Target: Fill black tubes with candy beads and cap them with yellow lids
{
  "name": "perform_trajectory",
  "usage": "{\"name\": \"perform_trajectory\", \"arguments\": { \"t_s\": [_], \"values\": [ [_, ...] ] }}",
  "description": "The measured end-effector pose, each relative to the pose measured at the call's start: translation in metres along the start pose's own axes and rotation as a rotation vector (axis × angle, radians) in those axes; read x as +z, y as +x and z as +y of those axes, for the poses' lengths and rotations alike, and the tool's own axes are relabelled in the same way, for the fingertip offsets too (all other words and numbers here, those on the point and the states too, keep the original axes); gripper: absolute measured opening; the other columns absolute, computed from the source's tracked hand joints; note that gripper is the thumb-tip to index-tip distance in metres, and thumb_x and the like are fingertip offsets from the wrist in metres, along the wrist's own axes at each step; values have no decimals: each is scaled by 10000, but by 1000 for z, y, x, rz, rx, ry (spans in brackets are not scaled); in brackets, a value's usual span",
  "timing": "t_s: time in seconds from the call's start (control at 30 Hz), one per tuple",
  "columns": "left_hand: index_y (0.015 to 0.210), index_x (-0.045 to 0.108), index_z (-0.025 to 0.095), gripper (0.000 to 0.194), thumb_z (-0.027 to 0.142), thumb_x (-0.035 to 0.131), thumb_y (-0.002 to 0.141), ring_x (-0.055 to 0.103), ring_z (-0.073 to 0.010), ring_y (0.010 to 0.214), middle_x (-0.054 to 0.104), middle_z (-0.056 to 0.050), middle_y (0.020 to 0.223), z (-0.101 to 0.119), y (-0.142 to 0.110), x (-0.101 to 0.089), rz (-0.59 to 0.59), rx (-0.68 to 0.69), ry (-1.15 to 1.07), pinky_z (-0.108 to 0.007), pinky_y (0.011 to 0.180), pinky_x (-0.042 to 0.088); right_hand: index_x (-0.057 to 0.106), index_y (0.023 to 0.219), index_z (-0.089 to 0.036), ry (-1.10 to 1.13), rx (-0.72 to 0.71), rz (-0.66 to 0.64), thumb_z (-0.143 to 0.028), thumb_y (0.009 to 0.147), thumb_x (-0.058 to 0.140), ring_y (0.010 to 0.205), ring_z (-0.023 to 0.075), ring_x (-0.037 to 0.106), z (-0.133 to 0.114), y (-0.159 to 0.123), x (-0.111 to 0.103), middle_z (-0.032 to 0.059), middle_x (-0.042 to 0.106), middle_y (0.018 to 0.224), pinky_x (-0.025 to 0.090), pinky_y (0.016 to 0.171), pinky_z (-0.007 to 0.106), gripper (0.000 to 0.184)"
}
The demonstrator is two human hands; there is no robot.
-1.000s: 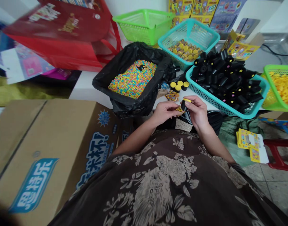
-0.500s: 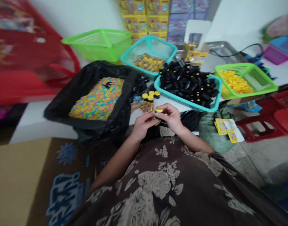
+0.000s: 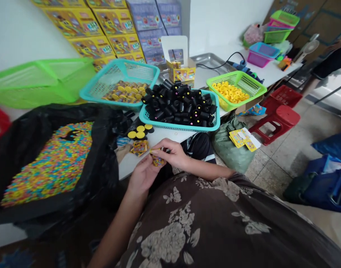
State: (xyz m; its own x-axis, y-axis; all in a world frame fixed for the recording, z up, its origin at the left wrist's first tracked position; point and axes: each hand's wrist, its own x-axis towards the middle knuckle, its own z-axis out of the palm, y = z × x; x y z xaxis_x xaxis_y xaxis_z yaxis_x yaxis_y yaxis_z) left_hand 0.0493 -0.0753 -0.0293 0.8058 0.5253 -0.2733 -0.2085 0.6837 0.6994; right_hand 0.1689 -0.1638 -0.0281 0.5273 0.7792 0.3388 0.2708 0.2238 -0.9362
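Foil sachet [image 3: 158, 160], small and glossy, sits pinched in the curled fingers [image 3: 167, 146] of my right hand [image 3: 173, 154], just above my cupped, open left hand [image 3: 144, 175]. Cylindrical black tubes [image 3: 140, 132] with smooth yellow caps stand nearby on the white table [image 3: 125, 167], beside the teal mesh basket [image 3: 181, 127].

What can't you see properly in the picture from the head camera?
Head view:
- Small yellow packet: the right hand covers part of it, and its print is too small to read.
- Black tubes: the lower ones in the teal basket are hidden by those on top.
- Person at far right: cut off by the picture's edge.
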Motion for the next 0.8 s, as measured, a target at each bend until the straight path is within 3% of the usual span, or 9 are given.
{"name": "perform_trajectory", "arguments": {
  "t_s": [0.1, 0.2, 0.5, 0.8],
  "values": [
    [935, 774, 190, 201, 205, 862, 754, 744, -198, 867, 807, -61, 984, 1, -1, -2, 34, -37, -38, -312, 760, 638, 774, 1008, -206, -87, -76, -51, -452, 945, 746, 881, 158, 649, 2, 0, -6, 40, 752, 978, 546, 816, 298, 255],
    [896, 760, 191, 173, 169, 844, 747, 736, -183, 825, 801, -49, 947, 2, -1, -2, 28, -56, -39, -286, 713, 632, 767, 997, -191, -162, -149, -103, -453, 953, 743, 904, 171, 653, 5, 2, -12, 57, 760, 970, 553, 891, 337, 267],
    [880, 738, 176, 120, 237, 811, 807, 680, -147, 753, 753, -37, 871, 4, -10, 17, -11, -64, 40, -262, 681, 571, 811, 1035, -276, -18, -71, -99, -679, 897, 703, 967, 200, 698, -5, -5, -19, 42, 775, 1012, 561, 934, 375, 440],
    [878, 719, 167, 130, 283, 777, 868, 668, -142, 730, 718, -23, 831, 1, -12, 15, -34, -116, -47, -304, 716, 564, 825, 982, -275, 87, -25, -54, -619, 847, 797, 875, 198, 716, 4, -8, -19, 29, 772, 941, 586, 848, 377, 371]
  ]
}}
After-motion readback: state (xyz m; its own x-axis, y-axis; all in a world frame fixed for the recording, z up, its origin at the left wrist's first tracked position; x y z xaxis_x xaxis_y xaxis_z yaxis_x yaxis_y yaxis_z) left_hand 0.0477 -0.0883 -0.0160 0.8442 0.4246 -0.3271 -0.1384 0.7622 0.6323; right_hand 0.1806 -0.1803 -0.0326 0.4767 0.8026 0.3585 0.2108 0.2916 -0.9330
